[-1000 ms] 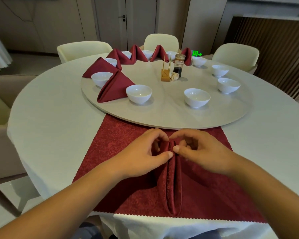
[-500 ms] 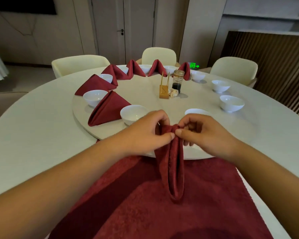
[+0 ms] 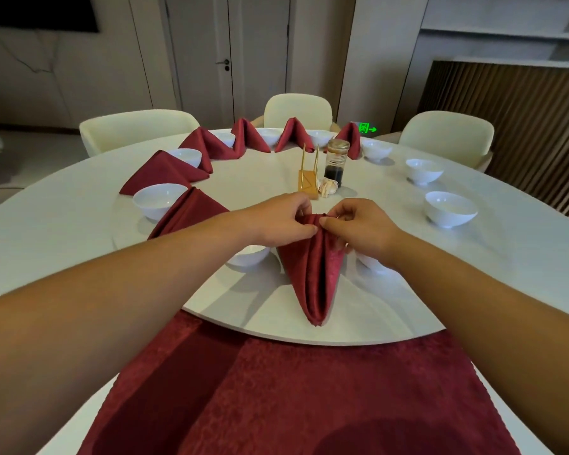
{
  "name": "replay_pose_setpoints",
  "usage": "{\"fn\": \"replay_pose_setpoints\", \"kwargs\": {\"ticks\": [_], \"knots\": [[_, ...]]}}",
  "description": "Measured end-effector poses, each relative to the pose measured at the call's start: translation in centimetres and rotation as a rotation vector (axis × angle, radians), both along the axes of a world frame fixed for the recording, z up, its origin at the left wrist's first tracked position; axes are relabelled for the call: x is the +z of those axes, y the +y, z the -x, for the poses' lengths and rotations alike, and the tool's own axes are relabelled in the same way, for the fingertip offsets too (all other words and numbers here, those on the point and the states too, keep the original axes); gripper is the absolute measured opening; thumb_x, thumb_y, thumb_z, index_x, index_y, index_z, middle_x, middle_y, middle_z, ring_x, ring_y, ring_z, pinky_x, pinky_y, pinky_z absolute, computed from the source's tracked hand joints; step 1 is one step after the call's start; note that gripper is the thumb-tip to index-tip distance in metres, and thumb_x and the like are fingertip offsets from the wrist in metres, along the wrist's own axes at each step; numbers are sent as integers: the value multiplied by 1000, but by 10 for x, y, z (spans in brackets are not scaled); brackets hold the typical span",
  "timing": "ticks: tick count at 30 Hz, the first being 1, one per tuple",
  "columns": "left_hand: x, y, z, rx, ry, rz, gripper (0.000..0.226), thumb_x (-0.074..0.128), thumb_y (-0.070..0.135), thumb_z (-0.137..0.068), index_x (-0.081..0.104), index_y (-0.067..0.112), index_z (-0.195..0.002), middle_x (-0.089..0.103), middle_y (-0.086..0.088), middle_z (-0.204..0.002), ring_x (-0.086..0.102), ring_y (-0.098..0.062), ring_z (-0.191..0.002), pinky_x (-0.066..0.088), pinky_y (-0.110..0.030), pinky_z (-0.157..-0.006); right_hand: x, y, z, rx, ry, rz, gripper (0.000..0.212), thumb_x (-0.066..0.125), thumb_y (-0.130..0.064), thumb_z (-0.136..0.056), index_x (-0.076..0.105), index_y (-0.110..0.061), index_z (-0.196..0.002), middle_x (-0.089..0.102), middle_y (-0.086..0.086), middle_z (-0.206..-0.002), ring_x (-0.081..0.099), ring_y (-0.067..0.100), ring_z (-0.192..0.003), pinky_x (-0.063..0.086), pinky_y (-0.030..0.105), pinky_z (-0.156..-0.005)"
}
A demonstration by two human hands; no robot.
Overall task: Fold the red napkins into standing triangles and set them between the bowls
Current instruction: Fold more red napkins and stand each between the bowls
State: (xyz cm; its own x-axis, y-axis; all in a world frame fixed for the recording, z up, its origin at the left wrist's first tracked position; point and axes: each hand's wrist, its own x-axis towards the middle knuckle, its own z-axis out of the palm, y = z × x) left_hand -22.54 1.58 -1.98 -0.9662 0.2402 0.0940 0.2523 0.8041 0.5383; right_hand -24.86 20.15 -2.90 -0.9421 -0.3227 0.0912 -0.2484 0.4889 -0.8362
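A folded red napkin (image 3: 312,274) hangs point-down over the near part of the round turntable (image 3: 276,310). My left hand (image 3: 276,221) and my right hand (image 3: 358,228) both pinch its top edge, thumbs nearly meeting. It sits between two white bowls, one (image 3: 248,256) under my left wrist and one (image 3: 370,262) mostly hidden under my right hand. Several folded napkins stand between bowls along the left and far rim, the nearest (image 3: 191,213) beside a bowl (image 3: 158,200). Two bowls (image 3: 449,208) (image 3: 422,170) stand on the right with no napkins.
A gold holder (image 3: 308,178), a dark sauce jar (image 3: 335,162) and a small pale object stand at the turntable's centre. A flat red napkin (image 3: 309,389) lies on the table in front of me. Cream chairs (image 3: 298,108) ring the far side.
Both hands lifted the folded napkin off the flat red cloth and carried it forward over the turntable, between the two near bowls. The view has also leaned forward.
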Motion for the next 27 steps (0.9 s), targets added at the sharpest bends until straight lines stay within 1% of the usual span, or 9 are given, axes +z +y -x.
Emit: {"fn": "replay_pose_setpoints", "kwargs": {"ticks": [5, 8, 11, 15, 19, 21, 23, 25, 27], "knots": [[0, -3, 7, 68, -1, 107, 22, 65, 38, -93, 54, 22, -106, 61, -3, -116, 59, -21, -101, 53, -39, -89, -5, -6, 8, -32, 19, -61, 18, 69, -27, -92, 66, -9, -91, 71, 14, -68, 69, 29, -62, 62, 40, -64], [-9, 5, -8, 127, 63, 180, 39, 62, 38, -94, 51, 20, -127, 53, -8, -129, 57, -26, -111, 50, -40, -95, -8, -6, 5, -39, 47, -100, 17, 68, -31, -91, 65, -14, -94, 73, 11, -71, 71, 28, -66, 62, 43, -71], [-22, 15, -38, 182, 162, 198, 60, 61, 36, -93, 38, 18, -145, 43, -8, -140, 51, -29, -124, 49, -46, -99, -12, -2, -6, -79, 115, -132, 23, 68, -38, -90, 62, -19, -103, 71, 1, -78, 68, 18, -70, 58, 38, -72], [-46, 24, -87, 209, 224, 125, 63, 62, 34, -92, 37, 15, -147, 42, -7, -144, 46, -27, -129, 45, -42, -103, -30, 10, -44, -145, 219, -156, 16, 66, -35, -91, 60, -24, -101, 68, -10, -83, 63, 4, -77, 47, 24, -68], [-82, 29, -122, 223, 212, 196, 53, 54, 37, -94, 43, 15, -140, 51, -1, -133, 52, -24, -123, 41, -36, -105, -66, 21, -88, -94, 290, -204, 13, 62, -30, -92, 70, -27, -102, 70, -17, -97, 62, 5, -91, 48, 26, -81], [-96, 32, -133, 216, 189, 247, 59, 47, 39, -98, 36, 13, -149, 45, -2, -147, 43, -21, -138, 27, -37, -120, -83, 24, -106, -26, 349, -283, 25, 58, -32, -93, 70, -26, -114, 71, -13, -110, 60, 11, -105, 48, 28, -90], [-104, 37, -140, 191, 158, 332, 71, 38, 42, -103, 15, 9, -161, 19, -8, -168, 15, -19, -156, 6, -41, -128, -93, 24, -118, 35, 375, -369, 42, 52, -36, -93, 64, -22, -131, 66, -6, -129, 55, 15, -121, 44, 30, -103], [-111, 41, -146, 166, 142, 402, 71, 28, 44, -105, 4, 8, -162, 4, -11, -171, 0, -18, -158, -3, -43, -128, -101, 23, -125, 60, 373, -433, 54, 45, -40, -93, 55, -18, -142, 56, 0, -144, 48, 18, -134, 39, 36, -113], [-116, 44, -150, 139, 130, 434, 71, 15, 45, -103, 6, 8, -162, 4, -12, -171, -1, -19, -158, -5, -44, -127, -108, 22, -129, 68, 381, -488, 59, 37, -42, -95, 49, -15, -146, 50, 3, -151, 43, 21, -141, 35, 40, -117]]}}
